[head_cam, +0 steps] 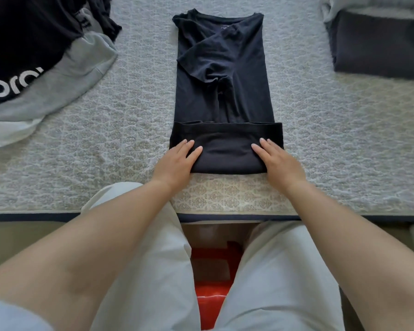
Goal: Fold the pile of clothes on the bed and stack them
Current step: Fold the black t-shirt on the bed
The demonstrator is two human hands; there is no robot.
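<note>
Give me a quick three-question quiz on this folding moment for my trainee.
1. True or false: both hands lie flat on the folded bottom hem of the black T-shirt.
2. Where is the unfolded pile? A) far left of the bed B) far right C) on the floor
3. Fill in: the folded stack sits at the far ____ of the bed.

Key:
1. True: left hand and right hand press the folded part with straight fingers.
2. A
3. right

hands [227,161] flat on black shirt [222,75], bed [134,111]
</note>
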